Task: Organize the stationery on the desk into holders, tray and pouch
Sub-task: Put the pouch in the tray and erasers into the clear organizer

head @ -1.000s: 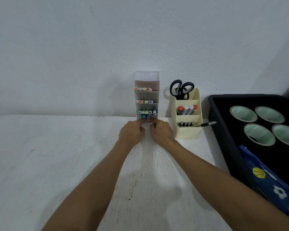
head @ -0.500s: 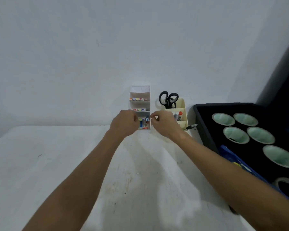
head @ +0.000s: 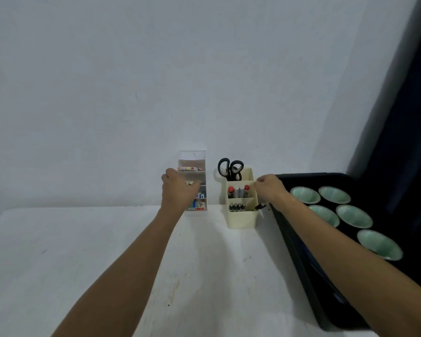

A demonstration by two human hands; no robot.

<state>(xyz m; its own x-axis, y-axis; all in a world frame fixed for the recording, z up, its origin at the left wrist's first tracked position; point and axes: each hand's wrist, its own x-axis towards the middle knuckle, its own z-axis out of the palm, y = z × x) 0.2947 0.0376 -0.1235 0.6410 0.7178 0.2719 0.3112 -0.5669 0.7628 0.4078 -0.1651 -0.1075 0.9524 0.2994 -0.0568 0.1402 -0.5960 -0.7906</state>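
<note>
A clear tiered holder (head: pixel 194 158) stands against the wall with rows of coloured markers in its tiers and small items at the bottom. My left hand (head: pixel 178 192) wraps over its left front, fingers curled across the middle tier and hiding it. To the right stands a cream holder (head: pixel 242 218) with black scissors (head: pixel 230 169), red-capped markers (head: pixel 238 190) and dark pens in front. My right hand (head: pixel 269 189) pinches the cream holder's right rim. A black pen (head: pixel 260 207) sticks out just below that hand.
A black tray (head: pixel 299 254) with several pale green cups (head: pixel 354 216) fills the right side, close to the cream holder. The white desk (head: pixel 88 254) meets the wall behind the holders. A dark curtain hangs at the far right.
My right hand left the clear holder's bottom tier and moved right to the cream holder's rim. My left hand rose to the holder's middle tier. The camera tilted up.
</note>
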